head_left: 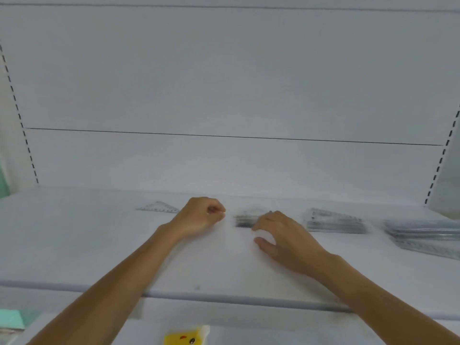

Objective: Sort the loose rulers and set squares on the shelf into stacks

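the shelf [99, 245] has broad bare room in front of the middle stack [242, 220], out to its front edge. the right hand [281, 235], grip spread apart, has fingertips at that stack, likely squaring it. the left hand [199, 217] is just left of it, grip curled together, seemingly empty. the far stack [423, 235] and the set-square stack [333, 221] lie to its right. a loose set square [159, 207] waits to its left.

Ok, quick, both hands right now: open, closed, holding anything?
Left hand: closed, fingers curled, nothing visible in it.
Right hand: open, fingers spread at the small stack, not gripping it.
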{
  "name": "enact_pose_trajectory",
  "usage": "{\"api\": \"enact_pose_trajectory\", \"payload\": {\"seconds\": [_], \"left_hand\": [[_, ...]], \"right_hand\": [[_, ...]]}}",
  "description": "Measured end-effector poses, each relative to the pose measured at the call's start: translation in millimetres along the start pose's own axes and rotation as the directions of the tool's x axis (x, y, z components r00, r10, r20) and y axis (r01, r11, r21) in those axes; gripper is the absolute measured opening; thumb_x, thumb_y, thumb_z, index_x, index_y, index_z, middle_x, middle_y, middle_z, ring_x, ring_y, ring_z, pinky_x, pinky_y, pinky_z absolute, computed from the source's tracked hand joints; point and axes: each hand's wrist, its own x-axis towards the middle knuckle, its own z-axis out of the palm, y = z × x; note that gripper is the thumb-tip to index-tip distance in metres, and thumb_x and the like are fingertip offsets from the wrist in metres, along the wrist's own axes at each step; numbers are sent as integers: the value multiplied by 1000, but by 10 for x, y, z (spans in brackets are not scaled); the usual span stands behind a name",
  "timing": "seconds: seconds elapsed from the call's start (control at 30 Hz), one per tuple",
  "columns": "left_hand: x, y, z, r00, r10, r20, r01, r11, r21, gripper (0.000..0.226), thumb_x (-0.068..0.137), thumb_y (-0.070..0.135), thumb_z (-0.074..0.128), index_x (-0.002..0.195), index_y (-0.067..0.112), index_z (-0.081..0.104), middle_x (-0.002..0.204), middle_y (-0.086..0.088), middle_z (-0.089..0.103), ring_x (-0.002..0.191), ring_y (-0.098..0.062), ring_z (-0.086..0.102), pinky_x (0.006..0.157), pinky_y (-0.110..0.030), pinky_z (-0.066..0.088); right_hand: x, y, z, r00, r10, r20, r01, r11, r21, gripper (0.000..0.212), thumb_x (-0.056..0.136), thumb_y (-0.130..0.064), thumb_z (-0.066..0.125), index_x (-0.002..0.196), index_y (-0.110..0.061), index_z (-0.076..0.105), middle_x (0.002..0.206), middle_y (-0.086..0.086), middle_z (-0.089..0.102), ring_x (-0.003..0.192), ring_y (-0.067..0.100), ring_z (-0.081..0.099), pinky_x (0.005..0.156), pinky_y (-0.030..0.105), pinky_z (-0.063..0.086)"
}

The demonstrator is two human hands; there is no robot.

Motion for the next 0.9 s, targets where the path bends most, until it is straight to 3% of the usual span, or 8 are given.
{"api": "enact_pose_trajectory", "payload": {"seconds": [0.1, 0.27, 0.4, 0.53, 0.67, 0.77, 0.83, 0.9], "left_hand": [[-239, -359, -322, 1000, -27, 10, 26, 995, 100, 15, 86, 24, 60, 98, 20, 68, 97, 7, 64, 85, -1, 56, 69, -3, 37], [-682, -974, -998, 994, -103, -40, 108, 977, 182, 12, 86, 25, 61, 95, 25, 68, 91, 15, 60, 80, 9, 54, 66, 1, 37], [-995, -1358, -1439, 987, -131, -90, 148, 965, 216, 8, 87, 27, 60, 92, 30, 65, 93, 14, 61, 84, 6, 55, 69, -1, 36], [-1214, -1607, -1576, 983, -130, -129, 162, 948, 273, 16, 87, 31, 58, 99, 25, 67, 99, 8, 60, 94, -6, 55, 84, -20, 41], [-1237, -1674, -1547, 987, -99, -123, 134, 938, 319, 23, 88, 34, 54, 107, 23, 64, 103, 5, 57, 98, -11, 53, 90, -28, 42], [-1221, -1706, -1551, 988, -104, -115, 137, 936, 325, 24, 89, 35, 51, 108, 25, 62, 105, 6, 55, 101, -13, 49, 92, -31, 40], [-1221, -1707, -1556, 989, -102, -110, 133, 938, 319, 24, 89, 36, 50, 108, 25, 61, 105, 7, 54, 102, -14, 48, 93, -31, 39], [-1230, -1686, -1561, 990, -97, -100, 125, 939, 319, 25, 90, 35, 49, 110, 24, 61, 106, 5, 55, 103, -15, 49, 93, -32, 39]], "right_hand": [[395, -263, 114, 999, -26, -38, 28, 998, 64, 29, 94, -31, 48, 120, -21, 56, 126, -6, 54, 116, 11, 46, 95, 21, 33], [1126, -742, 458, 997, 26, 66, -37, 986, 162, 31, 91, -33, 54, 119, -20, 55, 124, -1, 56, 113, 16, 50, 97, 31, 41], [1637, -1026, 676, 987, 82, 140, -108, 977, 183, 38, 91, -35, 54, 121, -13, 54, 126, 5, 55, 116, 21, 50, 98, 35, 42], [2003, -1232, 909, 965, 158, 210, -192, 969, 153, 46, 88, -40, 56, 123, -11, 54, 128, 6, 55, 118, 23, 50, 97, 34, 42], [2102, -1303, 1067, 962, 218, 162, -249, 945, 211, 37, 83, -35, 62, 97, -2, 68, 104, 14, 67, 96, 27, 61, 87, 39, 50], [2099, -1352, 1048, 969, 184, 165, -213, 961, 178, 39, 85, -29, 60, 99, 7, 63, 107, 23, 64, 100, 38, 59, 87, 47, 49], [2088, -1408, 1041, 977, 158, 147, -174, 979, 104, 38, 89, -28, 56, 92, 9, 64, 103, 21, 67, 96, 37, 61, 85, 43, 51], [2031, -1504, 1016, 983, 111, 145, -109, 994, -21, 41, 93, -30, 50, 68, 3, 55, 86, 14, 64, 81, 30, 61, 74, 35, 48]]}}
